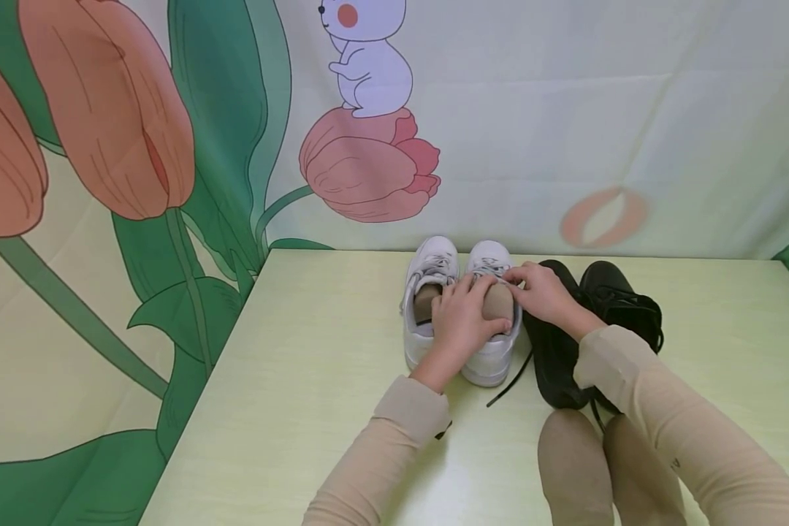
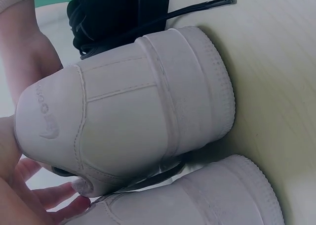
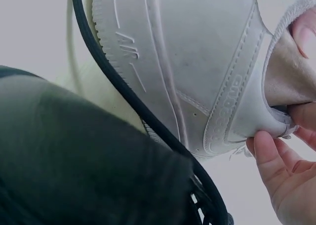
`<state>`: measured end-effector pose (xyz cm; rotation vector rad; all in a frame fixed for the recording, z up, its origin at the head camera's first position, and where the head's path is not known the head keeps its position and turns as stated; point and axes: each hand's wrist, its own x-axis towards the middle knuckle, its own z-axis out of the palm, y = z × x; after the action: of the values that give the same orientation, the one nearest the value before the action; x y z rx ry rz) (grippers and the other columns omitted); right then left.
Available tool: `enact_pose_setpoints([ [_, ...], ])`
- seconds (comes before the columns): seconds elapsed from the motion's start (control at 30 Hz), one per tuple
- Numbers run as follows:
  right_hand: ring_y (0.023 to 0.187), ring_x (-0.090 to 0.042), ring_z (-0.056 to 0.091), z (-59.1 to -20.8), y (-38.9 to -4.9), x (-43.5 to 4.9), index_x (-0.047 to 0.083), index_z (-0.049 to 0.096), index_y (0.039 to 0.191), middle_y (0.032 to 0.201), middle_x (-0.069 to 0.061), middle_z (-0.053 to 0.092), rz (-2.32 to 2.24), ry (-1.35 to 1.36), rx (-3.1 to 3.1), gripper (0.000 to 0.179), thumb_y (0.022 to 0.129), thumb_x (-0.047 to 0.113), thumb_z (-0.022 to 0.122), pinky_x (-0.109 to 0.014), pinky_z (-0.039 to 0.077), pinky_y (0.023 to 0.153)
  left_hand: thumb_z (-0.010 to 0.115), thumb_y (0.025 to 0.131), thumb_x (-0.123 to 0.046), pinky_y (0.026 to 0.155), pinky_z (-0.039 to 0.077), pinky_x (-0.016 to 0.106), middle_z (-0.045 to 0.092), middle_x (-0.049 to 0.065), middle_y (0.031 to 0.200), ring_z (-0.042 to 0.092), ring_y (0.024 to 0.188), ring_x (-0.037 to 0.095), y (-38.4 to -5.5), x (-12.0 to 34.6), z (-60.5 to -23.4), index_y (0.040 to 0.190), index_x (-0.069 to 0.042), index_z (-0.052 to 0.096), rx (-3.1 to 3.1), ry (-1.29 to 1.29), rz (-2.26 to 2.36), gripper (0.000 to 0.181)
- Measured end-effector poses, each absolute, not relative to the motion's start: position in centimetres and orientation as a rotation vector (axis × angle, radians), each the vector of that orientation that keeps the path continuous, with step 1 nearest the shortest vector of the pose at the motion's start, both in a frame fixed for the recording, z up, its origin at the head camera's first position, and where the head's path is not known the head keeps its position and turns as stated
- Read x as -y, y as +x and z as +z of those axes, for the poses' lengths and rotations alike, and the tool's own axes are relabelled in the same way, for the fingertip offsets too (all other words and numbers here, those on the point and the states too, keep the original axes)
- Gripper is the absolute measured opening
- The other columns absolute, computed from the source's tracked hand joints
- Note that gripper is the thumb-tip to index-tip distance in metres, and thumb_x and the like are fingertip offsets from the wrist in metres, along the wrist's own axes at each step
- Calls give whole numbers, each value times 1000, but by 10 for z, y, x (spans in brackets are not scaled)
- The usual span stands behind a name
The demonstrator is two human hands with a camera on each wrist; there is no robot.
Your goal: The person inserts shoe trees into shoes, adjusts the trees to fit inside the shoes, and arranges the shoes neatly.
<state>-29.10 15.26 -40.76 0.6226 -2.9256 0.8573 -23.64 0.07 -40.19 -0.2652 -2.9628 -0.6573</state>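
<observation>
A pair of white lace-up sneakers stands side by side on the table, the left one close against the right one. My left hand lies over the right sneaker, its fingers at the inner collar and its thumb over the opening. Beside that thumb, a tan insole shows inside the shoe. My right hand pinches the outer collar of the same sneaker near the laces, and the right wrist view shows its thumb against the outside edge. The left wrist view shows the sneaker's heel.
Black shoes stand just right of the white pair, under my right forearm. A loose black lace trails from them onto the pale table. Behind hangs a printed cloth. Tan-clad knees are at the near edge.
</observation>
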Motion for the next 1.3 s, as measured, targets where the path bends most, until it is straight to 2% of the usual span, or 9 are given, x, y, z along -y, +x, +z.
enact_pose_setpoints([
  [0.27, 73, -24, 53, -409, -290, -153, 3, 65, 97, 89, -15, 58, 882, 597, 2931, 19, 87, 13, 52, -34, 43, 63, 65, 72, -48, 94, 31, 49, 40, -1, 136, 41, 119, 28, -245, 9, -402, 127, -34, 41, 3001, -405, -738, 62],
  [0.4, 75, -24, 53, -409, -290, -152, 3, 65, 96, 89, -15, 58, 902, 592, 2934, 19, 87, 12, 52, -36, 43, 65, 61, 79, -43, 94, 37, 40, 45, -1, 133, 46, 118, 23, -251, 23, -400, 128, -29, 45, 2998, -527, -837, 54],
  [0.47, 74, -24, 52, -409, -289, -152, 2, 65, 95, 89, -16, 58, 910, 591, 2937, 18, 87, 11, 52, -36, 43, 65, 61, 80, -40, 88, 42, 34, 54, 0, 123, 52, 109, 19, -252, 29, -399, 122, -24, 52, 2985, -516, -936, 46],
  [0.6, 74, -24, 51, -409, -289, -153, 2, 65, 94, 88, -15, 57, 905, 580, 2940, 18, 87, 12, 52, -36, 43, 65, 64, 78, -37, 84, 44, 29, 58, 2, 119, 55, 107, 18, -253, 34, -398, 98, -16, 65, 2952, -406, -1063, 29],
  [0.73, 74, -23, 51, -410, -289, -153, 3, 66, 93, 87, -14, 58, 899, 590, 2923, 17, 86, 12, 52, -36, 43, 65, 64, 77, -37, 92, 40, 31, 52, 5, 127, 50, 116, 20, -250, 32, -398, 86, -15, 69, 2943, -360, -996, 24],
  [1.03, 72, -23, 53, -413, -289, -154, 4, 65, 91, 88, -14, 59, 859, 631, 2882, 15, 86, 11, 52, -36, 43, 64, 60, 78, -44, 89, 40, 34, 54, -7, 124, 53, 108, 21, -246, 24, -399, 88, -24, 71, 2954, -256, -586, 25],
  [1.23, 73, -23, 54, -412, -289, -154, 5, 65, 90, 88, -14, 60, 866, 630, 2876, 14, 86, 11, 53, -36, 44, 65, 59, 79, -44, 88, 40, 35, 55, -7, 123, 52, 105, 20, -244, 21, -400, 86, -26, 70, 2958, -228, -482, 22],
  [1.3, 72, -23, 53, -412, -289, -154, 5, 65, 89, 88, -13, 60, 863, 637, 2878, 14, 87, 12, 53, -36, 44, 64, 59, 80, -43, 89, 39, 36, 54, -6, 124, 51, 108, 20, -244, 20, -399, 95, -27, 68, 2954, -243, -462, 24],
])
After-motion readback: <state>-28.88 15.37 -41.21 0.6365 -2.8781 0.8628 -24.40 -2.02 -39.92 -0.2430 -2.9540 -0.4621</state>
